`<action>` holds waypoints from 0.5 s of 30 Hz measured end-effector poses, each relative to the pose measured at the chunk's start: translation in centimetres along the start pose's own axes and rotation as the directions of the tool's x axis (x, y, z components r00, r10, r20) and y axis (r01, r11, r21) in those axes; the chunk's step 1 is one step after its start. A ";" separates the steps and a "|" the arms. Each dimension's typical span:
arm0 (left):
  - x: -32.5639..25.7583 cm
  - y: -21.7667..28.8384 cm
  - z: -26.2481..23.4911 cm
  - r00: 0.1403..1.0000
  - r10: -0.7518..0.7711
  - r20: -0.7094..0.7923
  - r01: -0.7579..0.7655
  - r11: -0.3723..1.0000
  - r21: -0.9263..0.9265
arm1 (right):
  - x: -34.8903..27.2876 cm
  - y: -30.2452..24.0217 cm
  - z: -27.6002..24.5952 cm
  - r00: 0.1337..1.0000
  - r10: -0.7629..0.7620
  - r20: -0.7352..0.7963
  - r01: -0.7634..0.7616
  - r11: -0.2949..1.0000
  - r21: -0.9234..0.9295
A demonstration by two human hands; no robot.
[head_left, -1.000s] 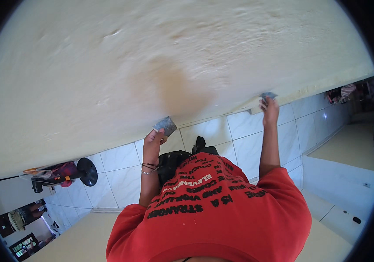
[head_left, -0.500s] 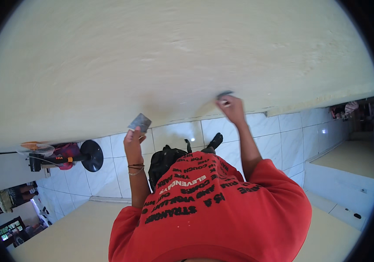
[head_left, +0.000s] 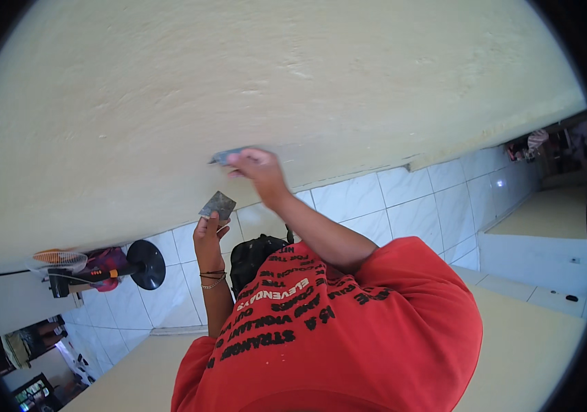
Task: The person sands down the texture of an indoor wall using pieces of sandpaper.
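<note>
My right hand [head_left: 257, 170] is raised against a cream plastered wall [head_left: 252, 89] and grips a flat grey scraper [head_left: 227, 156], whose blade lies on the plaster. Just below and to the left, my left hand [head_left: 209, 237] holds up a small flat grey plate [head_left: 218, 204] by its lower edge, close to the wall but apart from the scraper. Thin bracelets circle the left wrist. My red printed shirt [head_left: 348, 329] fills the lower middle of the view.
White tiles [head_left: 410, 199] border the cream plaster. A black bag [head_left: 255, 254] shows between my arms. A fan with a black round base [head_left: 144, 264] and an orange guard stands at the left. A dim room opening [head_left: 554, 147] lies at the right.
My right hand has swept the scraper leftward along the plaster, from the far right to the middle. My left hand with the grey plate has shifted slightly and now sits just under the right hand.
</note>
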State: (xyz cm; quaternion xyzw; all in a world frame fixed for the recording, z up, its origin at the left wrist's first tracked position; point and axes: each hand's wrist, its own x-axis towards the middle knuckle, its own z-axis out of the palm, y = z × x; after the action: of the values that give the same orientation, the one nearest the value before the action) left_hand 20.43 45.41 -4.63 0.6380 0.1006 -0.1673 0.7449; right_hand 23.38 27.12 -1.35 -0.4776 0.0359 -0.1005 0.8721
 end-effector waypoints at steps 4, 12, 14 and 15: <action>1.3 0.2 3.0 0.991 -0.046 0.127 0.035 0.995 0.088 | -2.1 -3.9 -12.0 0.962 0.004 -0.273 -0.020 0.998 -0.054; 2.1 -0.3 9.7 0.973 -0.045 0.227 0.020 0.994 0.109 | -6.3 -21.1 -31.2 0.586 -0.572 -0.574 0.076 0.744 -0.664; 2.0 -0.6 9.8 0.973 -0.058 0.225 0.037 0.995 0.095 | -6.2 -22.5 -31.0 0.621 -0.726 -0.296 -0.081 0.316 -0.945; 2.0 -0.7 9.7 0.969 -0.046 0.244 0.031 0.997 0.066 | -6.0 -22.5 -30.4 0.644 -0.754 -0.126 -0.091 0.088 -0.992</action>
State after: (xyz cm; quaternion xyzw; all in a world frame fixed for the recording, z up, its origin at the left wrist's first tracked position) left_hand 21.41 35.52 -4.40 0.6329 0.0150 -0.2623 0.7283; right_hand 9.53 -8.47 0.91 -0.8344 0.2602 -0.4252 0.2353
